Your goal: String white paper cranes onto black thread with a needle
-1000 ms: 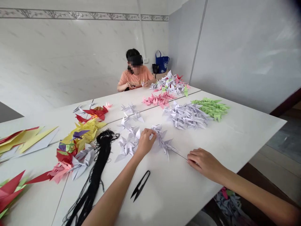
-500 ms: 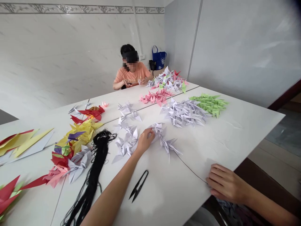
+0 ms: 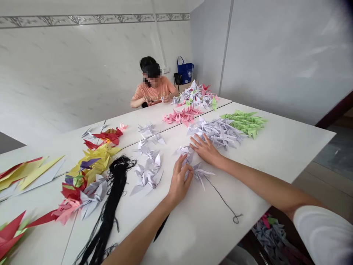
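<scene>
White paper cranes (image 3: 202, 172) apparently strung

Head view: they lie mid-frame, their cord (image 3: 225, 202) running to a curl lower right. The left hand (image 3: 179, 181) bends its fingers against them, grip unclear; the right hand (image 3: 207, 151) spreads its fingers nearby, gripping nothing visible. Loose cranes (image 3: 150, 173) left of centre seem unstrung.

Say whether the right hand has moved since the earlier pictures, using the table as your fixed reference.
Yes. Against the table, the right hand has moved left and inward, away from the near edge, to near the large white folded-paper pile.
</scene>
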Tool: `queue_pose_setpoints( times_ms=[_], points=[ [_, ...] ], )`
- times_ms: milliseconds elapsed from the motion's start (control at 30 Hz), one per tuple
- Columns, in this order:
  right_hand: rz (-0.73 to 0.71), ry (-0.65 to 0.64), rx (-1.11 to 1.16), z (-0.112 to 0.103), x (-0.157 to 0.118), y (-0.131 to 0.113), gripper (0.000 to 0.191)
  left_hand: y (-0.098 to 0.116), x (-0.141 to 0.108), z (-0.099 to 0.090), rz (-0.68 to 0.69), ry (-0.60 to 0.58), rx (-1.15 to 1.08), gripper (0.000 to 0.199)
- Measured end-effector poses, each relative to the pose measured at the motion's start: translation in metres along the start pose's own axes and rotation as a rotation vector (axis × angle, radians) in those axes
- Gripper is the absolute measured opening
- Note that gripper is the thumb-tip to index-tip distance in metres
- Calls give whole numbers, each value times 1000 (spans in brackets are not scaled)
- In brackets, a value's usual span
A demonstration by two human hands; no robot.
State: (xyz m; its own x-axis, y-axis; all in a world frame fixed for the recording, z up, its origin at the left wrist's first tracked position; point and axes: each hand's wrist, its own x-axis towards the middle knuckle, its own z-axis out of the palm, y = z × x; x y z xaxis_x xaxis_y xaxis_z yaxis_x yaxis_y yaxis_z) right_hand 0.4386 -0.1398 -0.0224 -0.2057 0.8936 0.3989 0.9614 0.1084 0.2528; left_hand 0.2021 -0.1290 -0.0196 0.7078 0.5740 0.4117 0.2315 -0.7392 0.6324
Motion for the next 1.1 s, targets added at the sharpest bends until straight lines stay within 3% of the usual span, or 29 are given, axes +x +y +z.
queue_pose_setpoints(
  times_ms=[200, 367, 533, 633, 733, 833, 967, 1100],
  points=[
    [157, -38, -18, 36, 19, 36, 43, -26, 15, 9, -83, -50, 12, 16],
    [220, -47, -17, 44, 13, 80, 48, -32, 49, 21, -68, -79, -11, 16],
    [257, -51, 3, 48, 7, 116, 52, -34, 90, 47, -67, -39, -29, 15],
    [270, -52, 14, 46, 6, 124, 52, -35, 114, 65, -68, -21, -44, 13],
    [256, -41, 22, 33, -1, 115, 48, -33, 129, 78, -72, 2, -62, 14],
    [221, -22, 34, 13, -22, 91, 48, -32, 134, 82, -73, 34, -92, 14],
    [161, -51, 81, -8, -78, 64, 48, -33, 131, 80, -84, 86, -145, 16],
    [132, -117, 146, -16, -140, 78, 45, -33, 130, 78, -102, 101, -172, 16]
  ],
)
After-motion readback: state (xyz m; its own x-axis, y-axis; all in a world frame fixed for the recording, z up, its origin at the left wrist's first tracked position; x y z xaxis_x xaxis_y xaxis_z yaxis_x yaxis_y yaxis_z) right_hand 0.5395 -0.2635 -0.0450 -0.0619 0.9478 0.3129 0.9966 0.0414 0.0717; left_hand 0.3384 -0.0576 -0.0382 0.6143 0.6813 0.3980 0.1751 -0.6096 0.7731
